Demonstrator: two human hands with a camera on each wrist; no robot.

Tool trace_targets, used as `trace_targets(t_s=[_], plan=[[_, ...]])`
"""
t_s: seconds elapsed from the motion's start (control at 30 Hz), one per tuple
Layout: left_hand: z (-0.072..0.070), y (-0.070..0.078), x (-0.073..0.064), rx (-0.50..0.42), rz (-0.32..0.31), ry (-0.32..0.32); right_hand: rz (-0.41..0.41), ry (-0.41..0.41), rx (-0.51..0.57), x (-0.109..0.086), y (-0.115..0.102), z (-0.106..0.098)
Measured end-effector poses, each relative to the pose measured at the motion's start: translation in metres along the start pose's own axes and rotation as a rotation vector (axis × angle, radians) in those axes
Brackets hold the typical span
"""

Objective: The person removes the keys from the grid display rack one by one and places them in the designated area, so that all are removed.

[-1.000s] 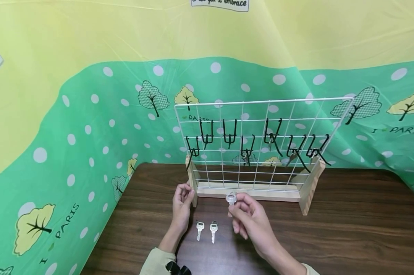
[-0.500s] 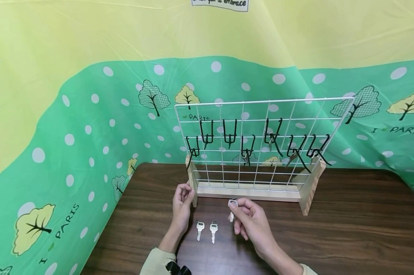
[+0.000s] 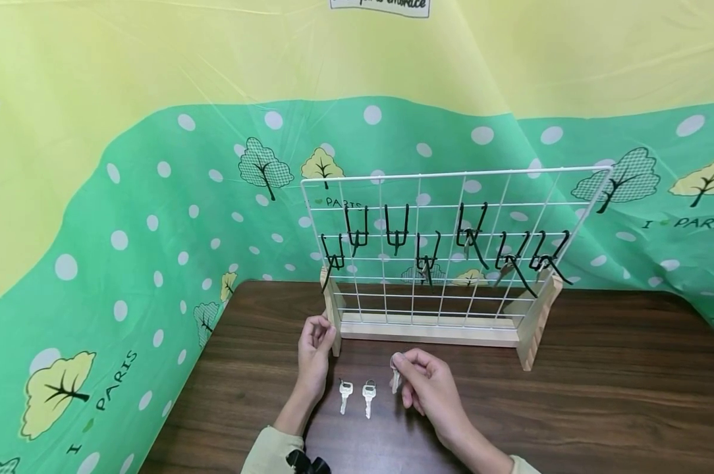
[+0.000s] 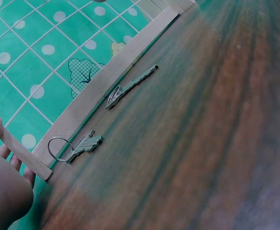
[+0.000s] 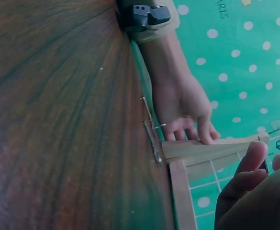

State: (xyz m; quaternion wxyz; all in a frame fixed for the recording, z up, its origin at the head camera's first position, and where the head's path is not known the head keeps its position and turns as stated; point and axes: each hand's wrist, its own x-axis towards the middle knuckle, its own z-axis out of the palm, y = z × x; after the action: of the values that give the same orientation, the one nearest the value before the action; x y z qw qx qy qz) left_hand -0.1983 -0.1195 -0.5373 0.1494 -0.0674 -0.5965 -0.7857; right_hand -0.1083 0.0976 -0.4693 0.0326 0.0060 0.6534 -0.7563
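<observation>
Here, right fingers [image 3: 426,359] together on 1 key [image 3: 396,382], left fingers [image 3: 314,325] apparently round wooden leg [image 3: 331,303].

On the table [image 3: 618,382], passage is open to the right of the right hand [image 3: 433,388], which pinches a key [image 3: 396,380]. The left hand [image 3: 314,352] grips the left foot [image 3: 331,304] of the rack [image 3: 428,334], obstructing that end. Two keys [image 3: 369,393] lie between the hands. Black hooks [image 3: 396,245] jut from the rack, gaps between them; behind, patterned cloth [image 3: 155,276] bars the way
</observation>
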Motion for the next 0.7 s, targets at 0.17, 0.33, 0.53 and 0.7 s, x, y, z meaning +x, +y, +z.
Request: trace_targets(t_s=[0.17,0.33,0.53,0.7], plan=[[0.000,-0.001,0.000,-0.001,0.003,0.001,0.052,0.000,0.003,0.001,0.006,0.000],[0.000,-0.001,0.000,-0.012,0.009,-0.002,0.090,0.008,-0.013,0.001,0.009,0.001],[0.000,-0.001,0.000,-0.007,0.019,-0.010,0.098,0.005,-0.014,0.003,0.013,0.001],[0.000,0.000,0.000,-0.005,0.013,-0.008,0.108,0.008,-0.018,0.004,0.015,0.000]])
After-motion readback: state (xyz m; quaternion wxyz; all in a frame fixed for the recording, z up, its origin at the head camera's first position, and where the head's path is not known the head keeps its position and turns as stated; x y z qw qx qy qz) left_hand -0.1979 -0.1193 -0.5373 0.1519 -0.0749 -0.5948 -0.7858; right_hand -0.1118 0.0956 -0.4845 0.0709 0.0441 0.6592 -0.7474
